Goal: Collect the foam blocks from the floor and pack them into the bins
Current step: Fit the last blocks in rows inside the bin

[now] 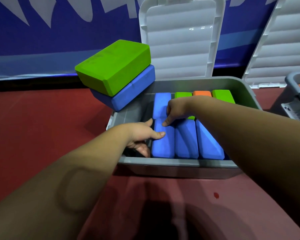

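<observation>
Roughly mid-frame, a grey bin on the red floor holds upright blocks. The left hand grips the near-left blue block, thumb on top, fingers clamped down its side. The right hand presses its fingers, held together, on that block's top. Upper left, a green block lies on a second blue block.

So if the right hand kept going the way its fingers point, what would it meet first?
The front-left blue block in the grey bin: the right hand, fingers aimed down and left, seems to touch its top.
</observation>
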Tool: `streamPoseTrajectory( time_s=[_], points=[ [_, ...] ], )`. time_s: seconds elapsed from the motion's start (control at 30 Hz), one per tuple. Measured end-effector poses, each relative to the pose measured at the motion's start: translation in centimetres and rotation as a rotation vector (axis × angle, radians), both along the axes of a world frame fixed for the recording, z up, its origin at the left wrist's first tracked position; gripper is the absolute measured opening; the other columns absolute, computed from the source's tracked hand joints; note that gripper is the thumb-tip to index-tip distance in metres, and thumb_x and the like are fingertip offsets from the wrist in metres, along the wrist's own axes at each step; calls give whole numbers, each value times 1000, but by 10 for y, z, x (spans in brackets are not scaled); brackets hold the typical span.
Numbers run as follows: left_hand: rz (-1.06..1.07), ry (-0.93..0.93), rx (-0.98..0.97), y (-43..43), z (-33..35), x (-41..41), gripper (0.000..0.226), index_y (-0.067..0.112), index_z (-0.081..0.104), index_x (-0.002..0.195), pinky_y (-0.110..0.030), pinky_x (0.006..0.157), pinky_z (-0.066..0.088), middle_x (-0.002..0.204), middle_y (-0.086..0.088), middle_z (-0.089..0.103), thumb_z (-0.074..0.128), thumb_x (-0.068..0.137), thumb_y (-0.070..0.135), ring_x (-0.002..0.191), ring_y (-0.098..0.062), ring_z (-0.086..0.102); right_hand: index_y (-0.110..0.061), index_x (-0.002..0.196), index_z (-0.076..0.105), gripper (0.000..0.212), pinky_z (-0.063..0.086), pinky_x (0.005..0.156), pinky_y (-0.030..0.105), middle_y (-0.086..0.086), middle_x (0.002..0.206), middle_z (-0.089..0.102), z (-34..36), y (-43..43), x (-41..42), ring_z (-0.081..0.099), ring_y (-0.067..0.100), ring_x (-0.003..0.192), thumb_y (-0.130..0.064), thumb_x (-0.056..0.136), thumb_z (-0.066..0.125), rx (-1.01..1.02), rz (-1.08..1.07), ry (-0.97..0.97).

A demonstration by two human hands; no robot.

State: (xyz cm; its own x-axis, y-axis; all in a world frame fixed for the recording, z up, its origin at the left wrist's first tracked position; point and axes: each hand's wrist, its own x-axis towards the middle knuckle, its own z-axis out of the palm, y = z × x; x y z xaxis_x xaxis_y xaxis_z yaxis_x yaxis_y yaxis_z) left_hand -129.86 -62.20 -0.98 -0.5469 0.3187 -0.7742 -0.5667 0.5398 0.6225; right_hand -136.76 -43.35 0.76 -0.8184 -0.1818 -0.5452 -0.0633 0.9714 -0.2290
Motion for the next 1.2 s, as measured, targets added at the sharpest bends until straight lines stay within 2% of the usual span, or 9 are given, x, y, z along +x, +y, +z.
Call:
streamPoseTrajectory(
  time_s=[0.13, 0.27, 0.4, 0.57, 0.7, 0.83, 0.93, 1.07, 1.2],
  points=[
    [-27, -28, 30, 1, -1, -4, 83, 55, 13, 158, -64, 93, 56, 149, 2, 52, 67, 101, 29, 91, -36, 77, -12, 99, 62, 67, 51, 73, 36, 8, 91, 67, 0, -2, 2, 66, 29, 87, -67, 69, 85, 4, 14, 56],
    [-57, 59, -58, -1, -3, -6, 82, 57, 22, 155, -62, 89, 59, 150, 4, 54, 75, 94, 41, 106, -42, 72, -12, 99, 70, 60, 47, 65, 31, 10, 95, 71, 6, 1, 5, 65, 27, 85, -63, 71, 85, -30, 27, 70],
    [-77, 286, -126, -1, 4, -4, 45, 44, 51, 123, -56, 86, 62, 119, 6, 70, 80, 90, 35, 107, -18, 67, -19, 94, 72, 37, 52, 64, 31, 5, 93, 71, 11, 2, 9, 67, 24, 82, -52, 81, 81, -116, -41, 109],
    [-17, 423, -179, -1, 15, -6, 28, 23, 64, 117, -38, 63, 63, 113, -10, 75, 76, 94, 32, 82, -21, 74, -5, 96, 74, 29, 60, 61, 37, 14, 91, 73, 34, -4, 8, 62, 26, 68, -34, 94, 69, -257, -160, 218],
    [-5, 962, -496, -12, 53, -13, 16, 20, 71, 90, -45, 71, 64, 91, -5, 76, 58, 92, 29, 86, -30, 74, -3, 97, 72, 26, 60, 64, 38, 15, 96, 76, 49, -11, 3, 73, 31, 82, -28, 94, 66, -443, -264, 260],
    [27, 1611, -722, -27, 111, -13, 14, 30, 67, 103, -41, 75, 54, 105, 6, 67, 58, 93, 32, 103, -24, 58, -2, 93, 72, 24, 58, 58, 34, 14, 94, 74, 59, -20, -1, 73, 29, 81, -24, 92, 63, -575, -348, 316],
    [61, 1758, -935, -42, 129, -25, 42, 23, 59, 124, -44, 90, 45, 121, -1, 57, 72, 84, 27, 114, -29, 51, -3, 97, 73, 24, 58, 58, 33, 11, 96, 74, 63, -29, 0, 69, 22, 71, -24, 92, 62, -641, -387, 325],
    [-6, 1438, -1076, -68, 114, -40, 105, 19, 35, 155, -49, 119, 29, 160, -2, 35, 87, 70, 55, 151, -33, 26, -2, 102, 70, 24, 59, 66, 36, 13, 101, 73, 65, -39, 5, 68, 20, 74, -23, 94, 61, -711, -417, 313],
    [-37, 1330, -964, -79, 94, -44, 113, 31, 21, 163, -54, 124, 25, 170, 1, 19, 88, 74, 50, 157, -33, 12, -2, 103, 65, 23, 57, 65, 34, 12, 96, 68, 68, -46, 9, 67, 21, 75, -22, 95, 58, -781, -439, 302]
  ],
)
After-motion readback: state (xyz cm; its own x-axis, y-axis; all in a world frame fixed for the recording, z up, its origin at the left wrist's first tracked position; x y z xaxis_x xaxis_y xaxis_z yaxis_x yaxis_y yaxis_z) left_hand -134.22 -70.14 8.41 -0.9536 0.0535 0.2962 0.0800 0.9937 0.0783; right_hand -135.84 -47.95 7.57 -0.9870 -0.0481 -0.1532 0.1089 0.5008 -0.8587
